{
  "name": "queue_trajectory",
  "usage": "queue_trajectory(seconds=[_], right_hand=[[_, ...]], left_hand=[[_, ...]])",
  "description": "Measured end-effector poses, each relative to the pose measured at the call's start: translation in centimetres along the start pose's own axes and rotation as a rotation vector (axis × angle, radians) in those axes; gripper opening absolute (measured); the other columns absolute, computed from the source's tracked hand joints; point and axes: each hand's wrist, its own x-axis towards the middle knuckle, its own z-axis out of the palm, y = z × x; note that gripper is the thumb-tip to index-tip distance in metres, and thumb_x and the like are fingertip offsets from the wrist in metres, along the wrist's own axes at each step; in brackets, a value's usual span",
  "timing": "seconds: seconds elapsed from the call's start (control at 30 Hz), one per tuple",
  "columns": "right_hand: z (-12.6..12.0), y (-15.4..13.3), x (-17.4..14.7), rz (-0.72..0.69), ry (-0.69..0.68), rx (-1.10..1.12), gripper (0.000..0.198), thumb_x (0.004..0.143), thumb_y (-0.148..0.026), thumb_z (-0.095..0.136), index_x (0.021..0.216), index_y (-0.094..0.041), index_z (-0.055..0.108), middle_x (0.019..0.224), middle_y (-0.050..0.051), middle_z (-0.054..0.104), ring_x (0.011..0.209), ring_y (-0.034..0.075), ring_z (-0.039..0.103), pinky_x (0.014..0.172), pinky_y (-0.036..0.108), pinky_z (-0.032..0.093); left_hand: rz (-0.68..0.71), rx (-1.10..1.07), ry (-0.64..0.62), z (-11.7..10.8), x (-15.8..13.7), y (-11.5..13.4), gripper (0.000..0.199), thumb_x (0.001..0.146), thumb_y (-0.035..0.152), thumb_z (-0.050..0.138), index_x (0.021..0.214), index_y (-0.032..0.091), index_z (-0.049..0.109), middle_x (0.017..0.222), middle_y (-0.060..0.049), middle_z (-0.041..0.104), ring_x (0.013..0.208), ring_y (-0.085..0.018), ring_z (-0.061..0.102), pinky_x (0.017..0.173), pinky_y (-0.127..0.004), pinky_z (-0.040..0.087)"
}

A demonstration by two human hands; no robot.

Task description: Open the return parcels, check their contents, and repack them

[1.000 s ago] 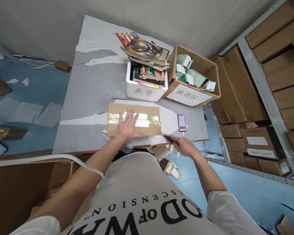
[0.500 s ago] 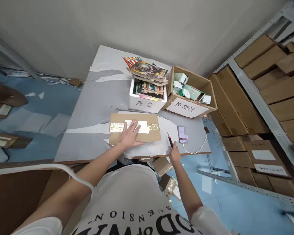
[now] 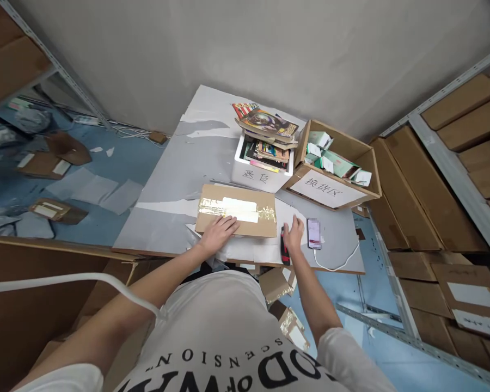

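A closed cardboard box (image 3: 237, 227) lies flat near the table's front edge, with shiny clear tape along its top and a white label (image 3: 240, 209) across the tape. My left hand (image 3: 217, 235) rests on its near left part, fingers stretched over the top and the label's lower edge. To the right of the box, a red and black utility knife (image 3: 285, 249) lies at the table's edge. My right hand (image 3: 294, 235) is right beside the knife, thumb and forefinger apart; no grip on it shows.
A phone (image 3: 314, 234) on a white cable lies right of my right hand. Behind the box stand a white foam box (image 3: 259, 175) piled with magazines and a carton (image 3: 330, 198) of small green-white boxes. Shelves (image 3: 416, 136) with cartons rise at right; parcels (image 3: 57, 211) lie on the floor.
My right hand has let go of the utility knife, which now lies beside it. My left hand has slid toward the box's near edge. The view has shifted left.
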Motion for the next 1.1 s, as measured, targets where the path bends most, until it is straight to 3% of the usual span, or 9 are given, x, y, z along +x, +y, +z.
queue_trajectory(seconds=[0.13,0.2,0.33,0.47,0.6,0.77,0.83,0.97,1.1], right_hand=[[-3.2,-5.8,5.5,-0.57,-0.208,-0.057,0.073,0.087,-0.056,0.045,0.147,-0.016,0.03,0.15,0.017,0.03,0.137,0.03,0.028,0.109,0.044,0.027],[-3.4,-8.2,7.0,-0.726,-0.308,-0.165,0.081,0.082,-0.061,0.051,0.148,-0.02,0.027,0.154,0.016,0.022,0.14,0.033,0.022,0.11,0.047,0.023],[-2.3,-10.5,7.7,-0.802,-0.351,-0.37,0.067,0.09,-0.053,0.044,0.148,-0.021,0.029,0.155,0.019,0.021,0.141,0.037,0.019,0.108,0.053,0.019],[-1.8,-11.5,7.3,-0.85,-0.35,-0.504,0.054,0.095,-0.025,0.032,0.147,-0.011,0.027,0.15,0.027,0.027,0.136,0.039,0.029,0.104,0.057,0.024],[-4.5,-12.4,9.8,-0.812,-0.437,-0.488,0.05,0.092,-0.012,0.026,0.142,-0.014,0.034,0.137,0.024,0.048,0.118,0.032,0.052,0.094,0.047,0.04],[-7.8,-13.3,15.6,-0.609,-0.409,-0.397,0.036,0.096,-0.034,0.031,0.12,-0.02,0.054,0.11,0.014,0.065,0.098,0.027,0.061,0.083,0.038,0.045],[-6.9,-13.8,16.2,-0.46,-0.34,-0.345,0.04,0.096,-0.041,0.029,0.115,-0.02,0.058,0.113,0.014,0.064,0.105,0.028,0.057,0.087,0.04,0.044],[-2.9,-14.6,14.8,-0.252,-0.234,-0.248,0.048,0.097,-0.039,0.025,0.135,-0.019,0.046,0.141,0.018,0.043,0.13,0.03,0.04,0.102,0.05,0.034],[-1.4,-14.7,13.2,-0.236,-0.174,-0.203,0.052,0.097,-0.028,0.023,0.144,-0.011,0.032,0.152,0.022,0.025,0.141,0.031,0.022,0.108,0.055,0.025]], left_hand=[[0.005,-0.046,-0.034,0.3,0.3,-0.5,0.037,0.093,0.028,0.047,0.127,0.018,0.057,0.13,-0.011,0.059,0.122,-0.026,0.05,0.104,-0.045,0.036],[0.014,-0.064,-0.05,0.2,0.4,-0.6,0.036,0.092,0.03,0.05,0.125,0.018,0.058,0.129,-0.011,0.06,0.121,-0.026,0.051,0.104,-0.044,0.037],[0.004,-0.079,-0.041,0.1,0.7,-0.6,0.035,0.091,0.03,0.051,0.123,0.02,0.059,0.127,-0.009,0.06,0.12,-0.024,0.051,0.103,-0.042,0.037],[-0.007,-0.072,-0.031,0.1,0.8,-0.7,0.035,0.091,0.031,0.051,0.123,0.021,0.058,0.128,-0.008,0.06,0.12,-0.023,0.051,0.104,-0.04,0.036],[-0.034,-0.067,-0.048,0.2,0.3,-0.4,0.035,0.089,0.031,0.054,0.123,0.023,0.058,0.127,-0.007,0.06,0.117,-0.022,0.052,0.104,-0.038,0.036],[0.007,-0.022,-0.027,0.1,-0.7,0.3,0.033,0.09,0.028,0.052,0.123,0.024,0.058,0.126,-0.006,0.06,0.12,-0.021,0.05,0.105,-0.039,0.034],[0.019,0.004,-0.011,0.0,-0.7,0.5,0.033,0.091,0.026,0.051,0.123,0.024,0.057,0.126,-0.007,0.059,0.121,-0.021,0.049,0.105,-0.039,0.034],[0.021,0.008,0.0,-0.4,-0.5,0.2,0.033,0.091,0.024,0.049,0.124,0.026,0.056,0.128,-0.007,0.057,0.121,-0.021,0.049,0.106,-0.039,0.033],[0.017,-0.045,-0.032,-1.0,-0.3,-0.1,0.038,0.088,0.025,0.054,0.126,0.026,0.054,0.132,-0.009,0.054,0.125,-0.023,0.047,0.108,-0.043,0.032]])
